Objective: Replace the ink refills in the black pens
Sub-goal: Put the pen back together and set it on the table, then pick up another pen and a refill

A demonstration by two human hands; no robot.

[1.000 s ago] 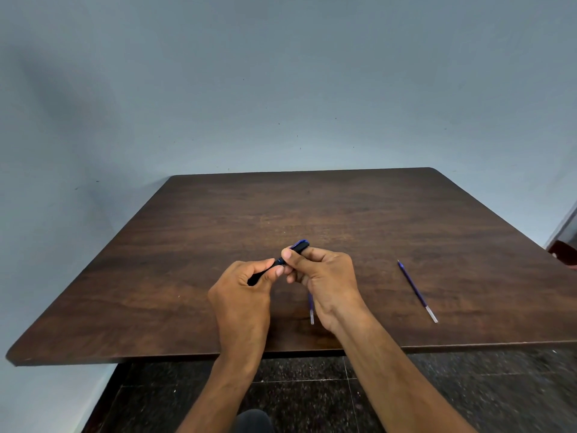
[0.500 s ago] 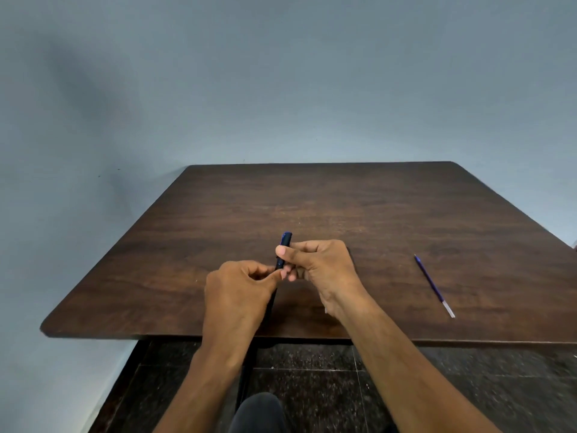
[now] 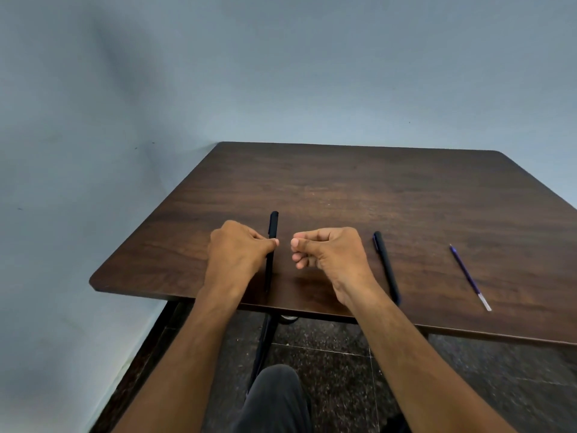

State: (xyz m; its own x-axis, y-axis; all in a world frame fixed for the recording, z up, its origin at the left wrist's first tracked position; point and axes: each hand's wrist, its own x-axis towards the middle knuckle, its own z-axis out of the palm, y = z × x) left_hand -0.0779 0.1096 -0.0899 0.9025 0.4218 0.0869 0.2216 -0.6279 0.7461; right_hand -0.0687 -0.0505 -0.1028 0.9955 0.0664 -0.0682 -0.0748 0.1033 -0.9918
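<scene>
Pens first — left hand [image 3: 239, 250] pinches one black pen [image 3: 272, 242] on the worktop [image 3: 390, 195]; right hand [image 3: 327, 250], curled, looks empty. Second pen [image 3: 387, 267] and loose refill [image 3: 470, 276] lie right — probably swap next.

Both forearms reach forward, the left hand [image 3: 239, 250] closed with fingers [image 3: 271, 243] pinched, the right hand [image 3: 327, 251] beside it loosely curled, empty.

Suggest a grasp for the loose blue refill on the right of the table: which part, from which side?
Pinch the blue refill mid-shaft from above, fingers closing across its width. It lies flat on the table, thin, slanting away to the left, with bare wood on both sides. The right hand is empty and nearer; the left hand holds a black pen.
</scene>
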